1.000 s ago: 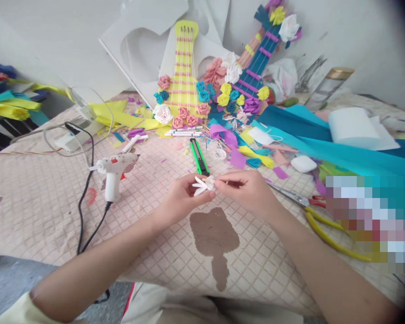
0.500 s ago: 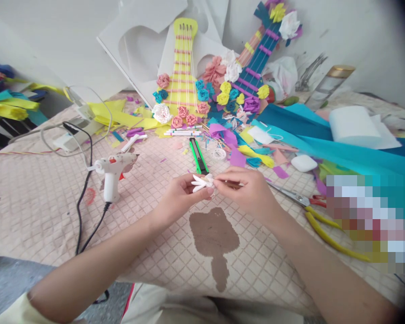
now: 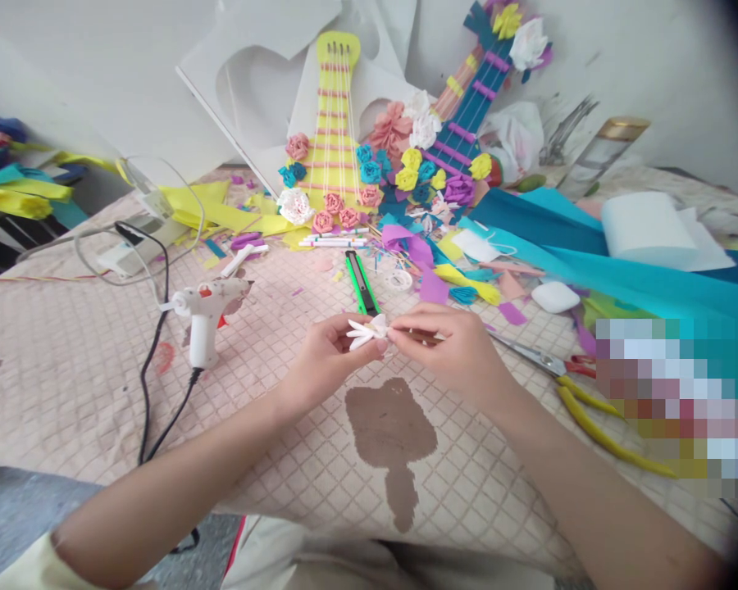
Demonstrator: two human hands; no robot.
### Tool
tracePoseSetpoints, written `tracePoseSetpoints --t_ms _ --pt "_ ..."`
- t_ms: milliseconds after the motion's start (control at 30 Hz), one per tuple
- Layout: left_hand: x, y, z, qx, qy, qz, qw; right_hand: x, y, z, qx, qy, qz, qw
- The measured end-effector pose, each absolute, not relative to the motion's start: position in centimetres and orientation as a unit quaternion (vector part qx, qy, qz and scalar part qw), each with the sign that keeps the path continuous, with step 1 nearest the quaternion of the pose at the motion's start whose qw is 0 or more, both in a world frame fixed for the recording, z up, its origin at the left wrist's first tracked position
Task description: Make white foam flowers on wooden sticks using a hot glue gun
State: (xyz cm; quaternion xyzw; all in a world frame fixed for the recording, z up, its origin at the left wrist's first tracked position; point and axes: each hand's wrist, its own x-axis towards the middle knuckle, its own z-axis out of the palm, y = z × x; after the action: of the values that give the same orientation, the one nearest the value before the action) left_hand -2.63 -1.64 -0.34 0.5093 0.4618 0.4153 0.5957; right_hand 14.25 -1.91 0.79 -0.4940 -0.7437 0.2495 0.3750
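Observation:
My left hand (image 3: 332,351) pinches a small white paper flower (image 3: 369,329), its narrow petals fanned out to the left. On the flower's right side, the fingertips of my right hand (image 3: 446,340) touch its base. A thin brown stick (image 3: 423,337) lies in the grip of my right hand, mostly covered by the fingers. Just beyond the flower is a green and black utility knife (image 3: 362,283) on the quilted cloth. The fingers hide part of the flower's base.
A white glue gun (image 3: 204,324) stands at the left with its black cable. Scissors (image 3: 547,360) and yellow-handled pliers (image 3: 608,438) lie at the right. Behind are a yellow paper guitar (image 3: 335,123), a blue one (image 3: 467,123), paper scraps and a white roll (image 3: 645,232).
The white flower has turned slightly between my fingers, and its petals sit a little differently. Both hands stay in nearly the same place.

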Motion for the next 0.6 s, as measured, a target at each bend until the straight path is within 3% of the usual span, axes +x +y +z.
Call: tracePoseSetpoints --t_ms 600 --pt "-2.57 -1.69 -0.05 0.475 0.456 0.425 0.621 14.19 -1.99 0.83 -0.499 -0.731 0.261 0.385"
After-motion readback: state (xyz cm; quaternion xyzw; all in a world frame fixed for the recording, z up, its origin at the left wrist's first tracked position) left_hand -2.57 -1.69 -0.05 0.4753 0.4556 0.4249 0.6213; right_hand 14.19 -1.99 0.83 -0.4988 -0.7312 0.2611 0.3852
